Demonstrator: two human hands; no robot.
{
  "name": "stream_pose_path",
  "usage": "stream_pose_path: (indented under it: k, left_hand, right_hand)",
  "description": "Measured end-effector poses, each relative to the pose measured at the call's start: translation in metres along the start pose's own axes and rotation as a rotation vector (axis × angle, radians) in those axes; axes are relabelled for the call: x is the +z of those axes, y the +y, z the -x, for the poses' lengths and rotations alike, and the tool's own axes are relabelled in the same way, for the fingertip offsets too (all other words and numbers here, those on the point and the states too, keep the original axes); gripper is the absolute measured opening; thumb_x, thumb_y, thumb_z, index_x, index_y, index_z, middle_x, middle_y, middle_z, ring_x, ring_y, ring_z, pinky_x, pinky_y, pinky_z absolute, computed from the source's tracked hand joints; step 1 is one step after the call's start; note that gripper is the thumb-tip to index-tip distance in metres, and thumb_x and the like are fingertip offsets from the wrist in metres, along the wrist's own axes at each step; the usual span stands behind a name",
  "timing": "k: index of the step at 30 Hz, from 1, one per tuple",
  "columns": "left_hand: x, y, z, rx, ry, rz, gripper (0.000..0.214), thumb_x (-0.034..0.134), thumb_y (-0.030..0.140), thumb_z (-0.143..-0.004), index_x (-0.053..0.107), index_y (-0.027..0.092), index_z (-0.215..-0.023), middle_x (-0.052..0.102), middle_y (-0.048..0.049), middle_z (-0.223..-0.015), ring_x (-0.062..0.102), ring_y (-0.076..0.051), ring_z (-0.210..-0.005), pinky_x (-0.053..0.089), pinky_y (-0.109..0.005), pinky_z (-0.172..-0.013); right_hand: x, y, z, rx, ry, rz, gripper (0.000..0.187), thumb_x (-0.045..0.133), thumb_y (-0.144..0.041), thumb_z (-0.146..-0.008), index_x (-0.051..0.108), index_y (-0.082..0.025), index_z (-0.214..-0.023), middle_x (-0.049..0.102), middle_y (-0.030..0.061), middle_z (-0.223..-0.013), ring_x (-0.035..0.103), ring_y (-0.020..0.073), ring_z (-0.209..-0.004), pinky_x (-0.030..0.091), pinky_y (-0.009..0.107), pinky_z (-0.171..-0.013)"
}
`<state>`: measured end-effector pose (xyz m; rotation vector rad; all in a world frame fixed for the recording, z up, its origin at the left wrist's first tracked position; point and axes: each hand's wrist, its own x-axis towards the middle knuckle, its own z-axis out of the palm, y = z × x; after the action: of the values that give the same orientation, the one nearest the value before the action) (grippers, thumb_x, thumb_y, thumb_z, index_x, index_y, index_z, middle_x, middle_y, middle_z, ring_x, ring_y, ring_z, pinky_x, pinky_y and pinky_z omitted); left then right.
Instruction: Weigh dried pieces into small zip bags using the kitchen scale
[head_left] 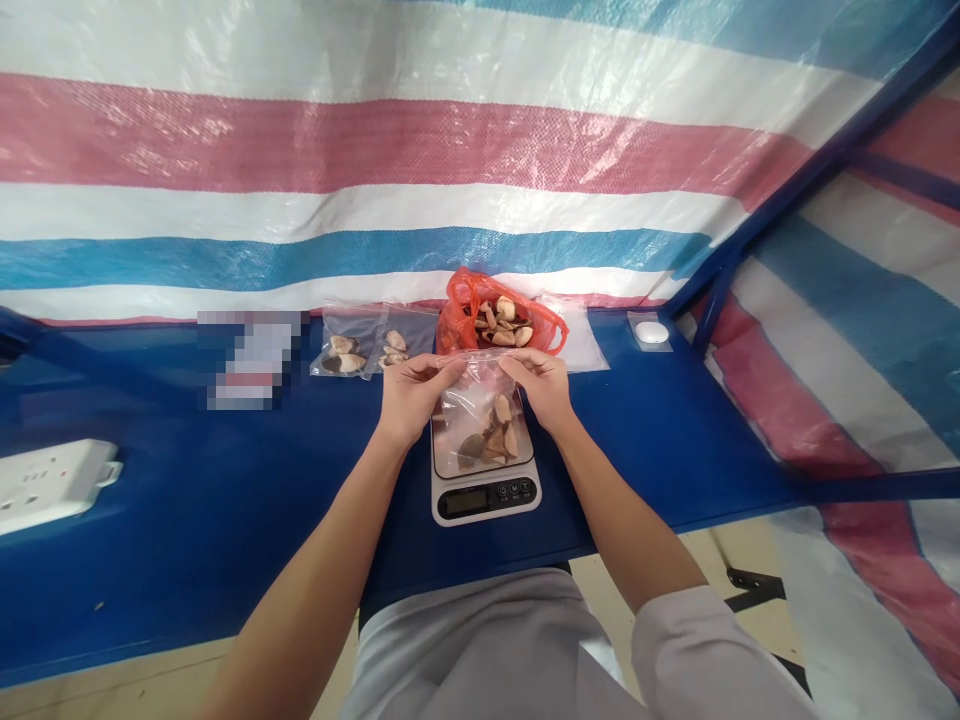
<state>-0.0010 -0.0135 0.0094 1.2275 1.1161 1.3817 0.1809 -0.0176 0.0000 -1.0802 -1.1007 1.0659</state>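
Note:
A clear zip bag [461,415] with several brown and cream dried slices [501,435] in its lower part is over a kitchen scale [487,505]. My left hand [411,395] pinches the left end of the bag's top edge between thumb and fingers. At the right end of the same edge, my right hand [544,388] pinches it too. The edge is stretched between both hands. Just behind the bag sits an open red plastic bag [457,310] holding more of the slices. The scale's display is dark, with no number that I can read.
Two filled clear bags [343,355] lie left of the red bag. Flat clear bags [589,345] lie to its right, and a small bag with a white round object [651,333] is farther right. A white power strip [56,485] is on the blue table [247,520] at left.

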Motion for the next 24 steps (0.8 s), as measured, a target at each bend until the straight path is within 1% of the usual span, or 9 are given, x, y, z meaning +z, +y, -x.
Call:
stream_pose_path:
  k: [4, 8, 13, 17, 24]
  left_hand:
    - [-0.0006, 0.0014, 0.0006, 0.017, -0.011, -0.026, 0.020, 0.084, 0.037, -0.066, 0.079, 0.018, -0.068, 0.075, -0.0037, -0.065, 0.066, -0.017, -0.060, 0.055, -0.028, -0.061]
    - [-0.0011, 0.0006, 0.0000, -0.019, -0.038, -0.008, 0.024, 0.086, 0.040, -0.065, 0.079, 0.017, -0.069, 0.075, -0.0046, -0.066, 0.066, -0.017, -0.059, 0.054, -0.028, -0.060]
    - [-0.0005, -0.0006, -0.0003, -0.038, -0.046, -0.030, 0.028, 0.088, 0.042, -0.063, 0.082, 0.018, -0.078, 0.078, -0.0056, -0.073, 0.068, -0.018, -0.064, 0.056, -0.028, -0.063]
    - [-0.0006, -0.0019, 0.0001, -0.010, -0.062, -0.048, 0.031, 0.088, 0.043, -0.064, 0.083, 0.018, -0.083, 0.079, -0.0063, -0.079, 0.069, -0.019, -0.067, 0.057, -0.029, -0.066]
    - [0.0004, 0.0012, 0.0011, 0.013, -0.049, -0.057, 0.027, 0.086, 0.041, -0.065, 0.082, 0.018, -0.078, 0.076, -0.0049, -0.069, 0.068, -0.019, -0.063, 0.056, -0.030, -0.063]
  right_hand:
    - [-0.0001, 0.0003, 0.0015, 0.002, -0.052, -0.011, 0.031, 0.082, -0.052, -0.068, 0.076, -0.023, -0.076, 0.076, 0.0003, -0.071, 0.070, 0.0181, -0.063, 0.057, 0.031, -0.063]
    - [-0.0010, 0.0022, 0.0007, 0.004, -0.056, -0.033, 0.029, 0.082, -0.050, -0.067, 0.077, -0.023, -0.074, 0.075, -0.0005, -0.069, 0.069, 0.0175, -0.059, 0.058, 0.031, -0.060]
    - [-0.0017, 0.0027, 0.0003, 0.004, -0.031, -0.024, 0.032, 0.084, -0.052, -0.064, 0.078, -0.022, -0.073, 0.075, -0.0002, -0.067, 0.070, 0.0178, -0.060, 0.059, 0.032, -0.062]
    - [-0.0014, 0.0029, 0.0023, -0.022, -0.054, -0.013, 0.030, 0.083, -0.051, -0.067, 0.078, -0.023, -0.074, 0.076, -0.0001, -0.067, 0.070, 0.0178, -0.061, 0.060, 0.032, -0.063]
    - [-0.0010, 0.0040, 0.0023, -0.008, -0.103, 0.003, 0.034, 0.081, -0.056, -0.069, 0.078, -0.023, -0.079, 0.076, -0.0003, -0.071, 0.070, 0.0170, -0.063, 0.059, 0.031, -0.064]
